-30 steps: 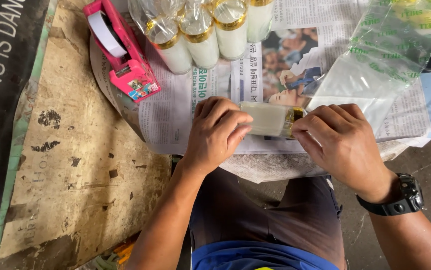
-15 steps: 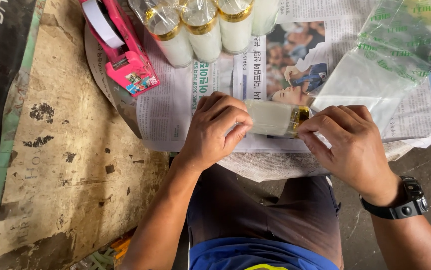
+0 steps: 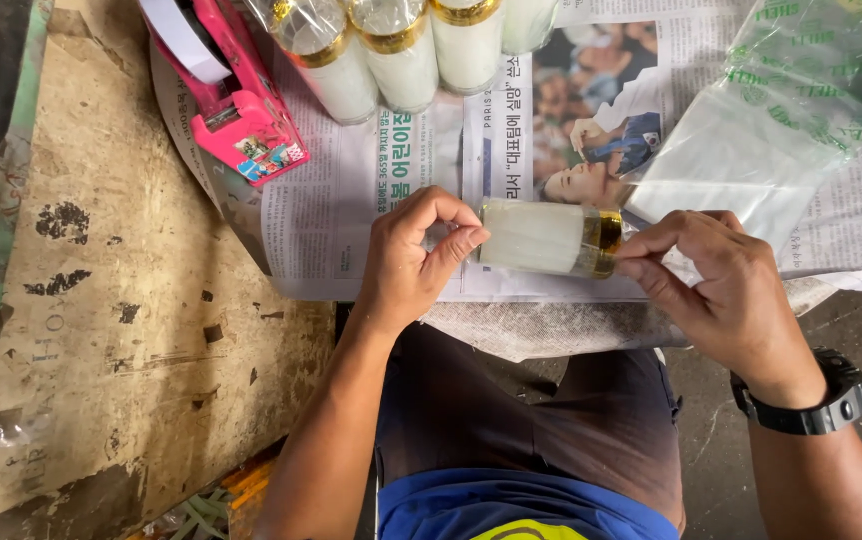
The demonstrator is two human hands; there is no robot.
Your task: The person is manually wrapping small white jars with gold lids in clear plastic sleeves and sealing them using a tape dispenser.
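Observation:
A small jar of white cream with a gold lid [image 3: 549, 238] lies on its side over the newspaper [image 3: 351, 220], wrapped in clear plastic. My left hand [image 3: 413, 262] pinches the wrap at the jar's base end. My right hand [image 3: 726, 290], with a black watch on its wrist, grips the lid end. Both hands hold the jar between them just above my lap.
Several more wrapped white jars with gold lids [image 3: 401, 50] stand at the top. A pink tape dispenser [image 3: 236, 100] lies to their left. A stack of clear plastic bags [image 3: 781, 110] rests at the right. Worn cardboard [image 3: 111, 300] covers the left side.
My left hand has lifted off the jar's body and now pinches only its end, so the jar shows fully. My right hand has shifted slightly right, holding the lid end.

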